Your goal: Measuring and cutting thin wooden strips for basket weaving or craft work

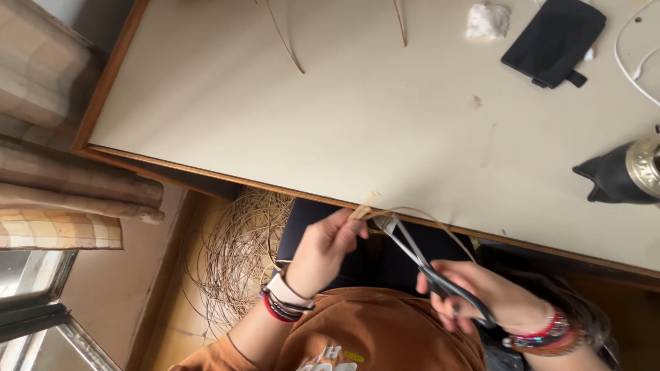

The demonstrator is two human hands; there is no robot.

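Person's left hand [326, 249] pinches thin cane strand [385, 214] tight at front edge of beige counter [330, 117] w/ right hand [481, 295] gripping black scissors [430, 271], blades open at strand.

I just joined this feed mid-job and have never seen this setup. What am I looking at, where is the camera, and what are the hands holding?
No machine here: a person works with bare hands, filmed by one camera on their head, looking down. The left hand pinches thin tan cane strands at the table edge. The right hand holds dark scissors, blades at the strands. On the table lie a black pouch, a white lump, loose cane pieces, a white cable and a dark object with a metal part. A cane coil lies on the floor.
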